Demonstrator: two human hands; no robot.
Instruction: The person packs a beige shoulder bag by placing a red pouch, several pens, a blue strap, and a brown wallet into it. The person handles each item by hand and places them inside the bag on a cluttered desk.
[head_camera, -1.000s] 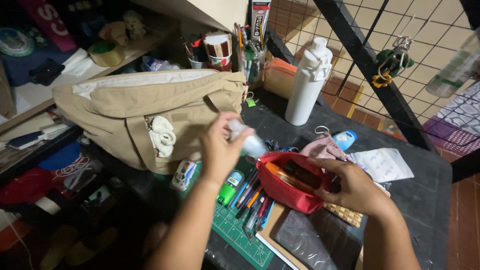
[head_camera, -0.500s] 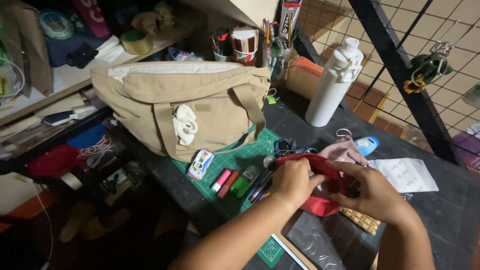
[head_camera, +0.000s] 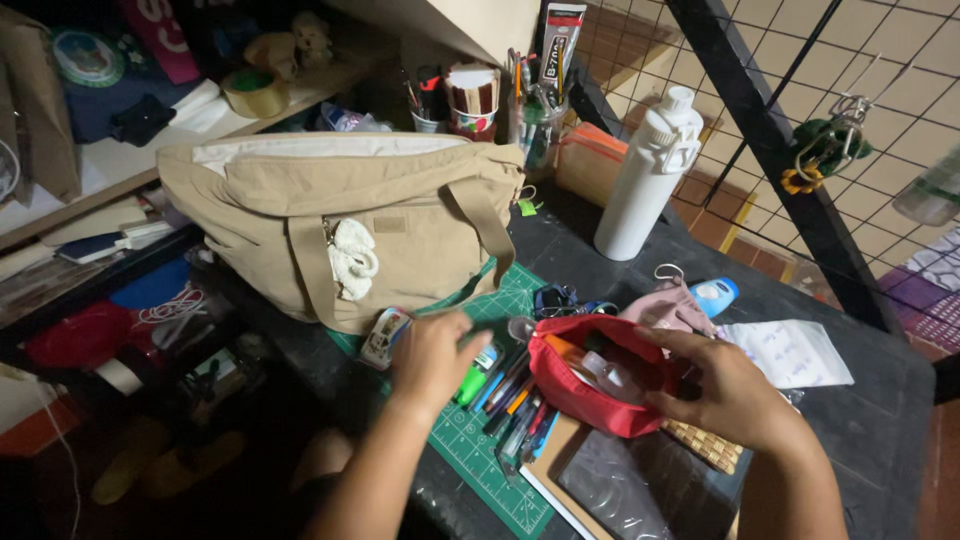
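Dark desk (head_camera: 860, 400) below a wire grid, partly covered by a green cutting mat (head_camera: 480, 450). Right hand (head_camera: 725, 390): fingers curled on the rim of the open red pouch (head_camera: 585, 395), holding it open; a small clear bottle and an orange item lie inside. Left hand (head_camera: 432, 358): loosely open, holding nothing, over the pens (head_camera: 505, 400) lying on the mat. Behind: one tan bag (head_camera: 340, 215), one white bottle (head_camera: 645, 175).

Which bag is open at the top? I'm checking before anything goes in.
The small red pouch under the right hand; the big tan bag looks closed.
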